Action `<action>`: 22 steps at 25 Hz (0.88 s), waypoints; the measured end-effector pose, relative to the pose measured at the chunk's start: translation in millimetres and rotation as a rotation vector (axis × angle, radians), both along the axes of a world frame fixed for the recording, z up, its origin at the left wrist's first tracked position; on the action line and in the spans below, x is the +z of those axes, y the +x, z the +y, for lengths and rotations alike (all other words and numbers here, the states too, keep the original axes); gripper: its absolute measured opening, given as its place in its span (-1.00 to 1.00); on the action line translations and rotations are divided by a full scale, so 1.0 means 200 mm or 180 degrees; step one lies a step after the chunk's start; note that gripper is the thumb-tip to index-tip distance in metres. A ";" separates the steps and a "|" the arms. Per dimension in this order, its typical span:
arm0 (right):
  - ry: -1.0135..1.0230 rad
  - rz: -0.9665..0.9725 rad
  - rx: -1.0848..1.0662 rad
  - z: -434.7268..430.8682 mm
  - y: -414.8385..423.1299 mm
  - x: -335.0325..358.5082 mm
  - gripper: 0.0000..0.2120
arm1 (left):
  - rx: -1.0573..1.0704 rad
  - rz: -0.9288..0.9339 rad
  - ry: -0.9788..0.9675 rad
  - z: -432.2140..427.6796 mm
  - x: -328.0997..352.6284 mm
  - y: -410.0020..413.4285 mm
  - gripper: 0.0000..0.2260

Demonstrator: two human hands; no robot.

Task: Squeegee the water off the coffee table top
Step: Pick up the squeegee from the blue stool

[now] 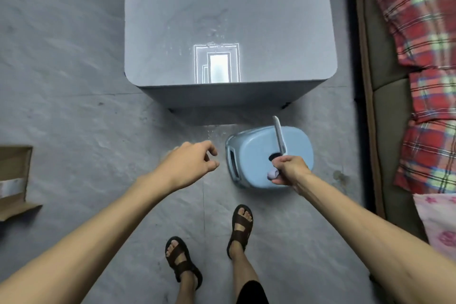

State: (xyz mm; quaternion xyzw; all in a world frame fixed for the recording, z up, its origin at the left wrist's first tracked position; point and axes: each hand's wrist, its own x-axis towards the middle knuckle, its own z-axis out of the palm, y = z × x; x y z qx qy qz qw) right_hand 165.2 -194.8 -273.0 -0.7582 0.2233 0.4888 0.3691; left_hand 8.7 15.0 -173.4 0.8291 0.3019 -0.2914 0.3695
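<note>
Right hand (pixel 287 170), head view: fingers wrapped fully round the handle of a squeegee (pixel 279 139), whose pale blade points away from the person, toward the coffee table (pixel 271 7). Hand and tool hang in front of the table's near edge, over a light-blue plastic stool (pixel 249 155) on the floor; the blade is well apart from the table top. Left hand (pixel 191 163): half open, fingers loosely curled, holding nothing, just beside the stool and likewise in front of the table's near edge.

Handling, as judged: the squeegee appears light, with a stiff handle and presumably a flexible blade edge; the handle end is the sensible hold, as taken. The table top looks smooth, glossy and slippery where wet. Water (pixel 214 29) shows as faint beads and streaks about the middle of the top, beyond a bright rectangular reflection close to the near edge.

Surroundings: the top carries no objects. A sofa with a red plaid blanket (pixel 424 57) runs along the table's right side, leaving a narrow gap. A cardboard box (pixel 14 180) lies well to the table's left. The stool stands between the person's sandalled feet (pixel 240 224) and the table.
</note>
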 end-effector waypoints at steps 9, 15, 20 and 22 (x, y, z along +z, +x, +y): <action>0.1069 0.0046 0.2118 0.54 -0.24 1.39 -0.71 | -0.0062 -0.0656 0.0528 0.42 1.06 -0.16 -0.67; 0.1019 -0.0633 0.2908 1.26 -0.53 1.95 -0.83 | -0.1193 -0.1124 0.1655 1.08 1.44 -0.43 -0.55; 0.1049 -0.1311 0.2911 1.91 -0.71 2.24 -0.93 | -0.1452 -0.1501 0.2356 1.65 1.72 -0.58 -0.68; 0.1085 -0.1729 0.3093 2.12 -0.74 2.32 -0.89 | -0.1383 -0.1585 0.2536 1.87 1.79 -0.59 -0.67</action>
